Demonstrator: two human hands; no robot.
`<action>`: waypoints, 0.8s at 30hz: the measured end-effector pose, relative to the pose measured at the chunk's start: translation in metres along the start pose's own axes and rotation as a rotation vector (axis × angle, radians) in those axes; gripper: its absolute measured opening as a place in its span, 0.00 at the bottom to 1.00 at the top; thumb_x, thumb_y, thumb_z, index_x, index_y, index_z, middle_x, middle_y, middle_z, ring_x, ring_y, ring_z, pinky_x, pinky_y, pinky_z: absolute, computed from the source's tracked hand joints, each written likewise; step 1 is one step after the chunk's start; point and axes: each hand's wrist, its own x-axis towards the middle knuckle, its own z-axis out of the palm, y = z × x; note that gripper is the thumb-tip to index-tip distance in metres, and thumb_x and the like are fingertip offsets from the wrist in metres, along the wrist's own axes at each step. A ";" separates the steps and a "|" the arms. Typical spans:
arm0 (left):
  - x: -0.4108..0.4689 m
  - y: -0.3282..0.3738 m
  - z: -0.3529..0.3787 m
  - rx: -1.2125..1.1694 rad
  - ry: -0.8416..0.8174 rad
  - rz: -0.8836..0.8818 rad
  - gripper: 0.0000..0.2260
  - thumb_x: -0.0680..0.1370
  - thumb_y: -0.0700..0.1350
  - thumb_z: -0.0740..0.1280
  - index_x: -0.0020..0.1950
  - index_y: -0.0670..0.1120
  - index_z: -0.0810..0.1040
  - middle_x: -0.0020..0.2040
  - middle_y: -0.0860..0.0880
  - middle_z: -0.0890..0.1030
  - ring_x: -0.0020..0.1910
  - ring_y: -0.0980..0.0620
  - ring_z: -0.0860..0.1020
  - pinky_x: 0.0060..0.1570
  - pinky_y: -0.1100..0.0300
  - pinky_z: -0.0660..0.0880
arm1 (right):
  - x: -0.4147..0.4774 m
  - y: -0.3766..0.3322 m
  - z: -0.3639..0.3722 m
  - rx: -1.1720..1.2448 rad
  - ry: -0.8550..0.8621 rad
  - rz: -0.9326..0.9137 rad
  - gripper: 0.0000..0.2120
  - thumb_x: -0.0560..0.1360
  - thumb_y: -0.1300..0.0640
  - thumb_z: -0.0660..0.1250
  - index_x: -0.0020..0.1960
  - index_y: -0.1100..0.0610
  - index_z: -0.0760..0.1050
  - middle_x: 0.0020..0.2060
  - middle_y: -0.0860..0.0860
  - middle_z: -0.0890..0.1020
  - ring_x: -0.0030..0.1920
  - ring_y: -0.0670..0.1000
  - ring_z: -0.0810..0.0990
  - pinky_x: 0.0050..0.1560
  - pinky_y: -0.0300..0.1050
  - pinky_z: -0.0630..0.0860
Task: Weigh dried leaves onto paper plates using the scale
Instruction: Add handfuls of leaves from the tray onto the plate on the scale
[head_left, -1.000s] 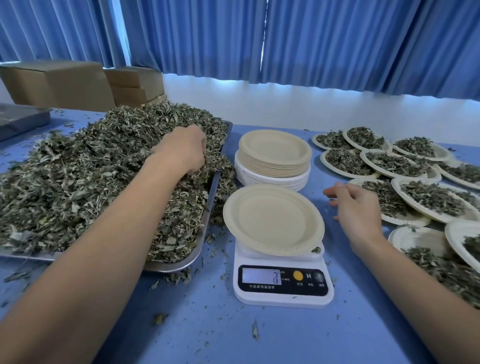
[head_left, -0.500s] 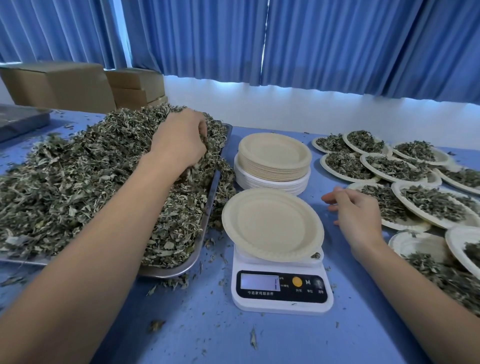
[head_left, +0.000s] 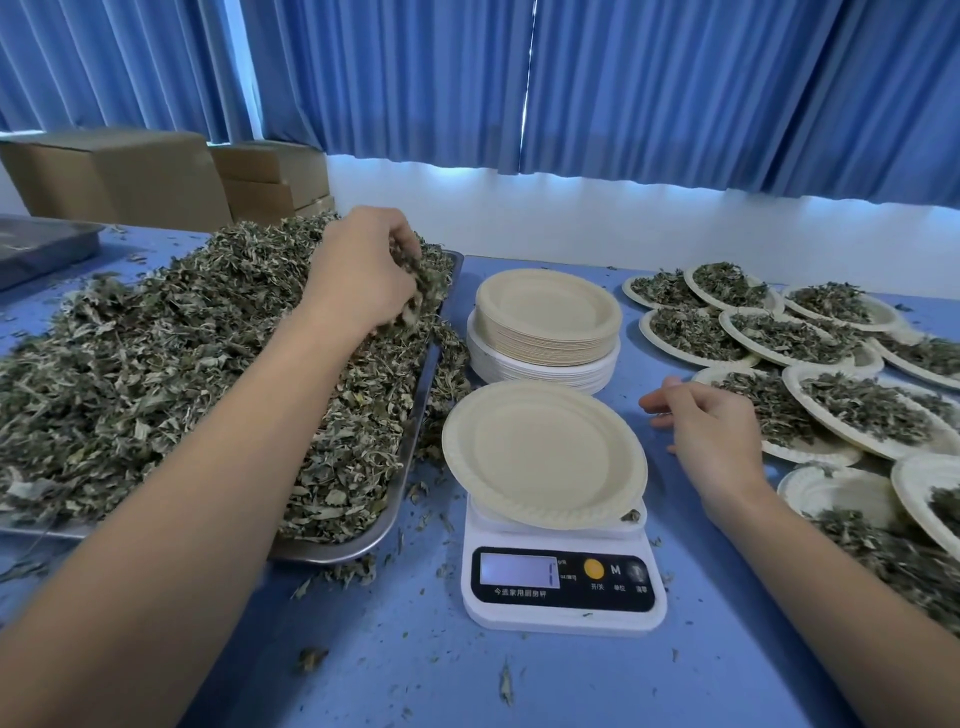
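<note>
Dried leaves (head_left: 156, 364): crumpled, grey-green, loosely heaped.

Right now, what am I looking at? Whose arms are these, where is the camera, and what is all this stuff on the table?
There is no machine here. These are a person's two bare arms, seen from one camera worn on the head, looking forward and down. The left hand grips a clump of dried leaves above a big heap on a metal tray. The right hand hangs loose and empty beside a white kitchen scale, which carries one empty paper plate. Behind the scale stands a stack of spare plates. To the right lie filled plates, all on a blue table.
</note>
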 end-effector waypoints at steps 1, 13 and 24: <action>0.001 0.004 -0.002 -0.055 -0.007 0.012 0.14 0.70 0.33 0.74 0.45 0.52 0.82 0.55 0.49 0.80 0.50 0.51 0.74 0.45 0.61 0.72 | 0.000 0.000 0.001 -0.001 0.001 0.001 0.17 0.83 0.50 0.62 0.42 0.51 0.84 0.38 0.38 0.85 0.37 0.38 0.83 0.54 0.58 0.81; -0.043 0.058 0.016 -0.369 -0.871 0.140 0.14 0.70 0.35 0.78 0.51 0.49 0.84 0.38 0.48 0.85 0.38 0.49 0.84 0.44 0.57 0.81 | 0.002 0.003 -0.001 -0.014 0.002 -0.019 0.16 0.83 0.52 0.63 0.42 0.53 0.84 0.39 0.43 0.86 0.36 0.39 0.83 0.49 0.54 0.81; -0.033 0.050 -0.001 -0.401 -0.918 0.086 0.15 0.69 0.46 0.81 0.54 0.51 0.84 0.52 0.49 0.86 0.55 0.51 0.84 0.66 0.49 0.75 | 0.004 0.003 0.000 -0.047 -0.002 -0.031 0.16 0.83 0.52 0.63 0.40 0.53 0.84 0.40 0.44 0.86 0.38 0.44 0.84 0.48 0.53 0.80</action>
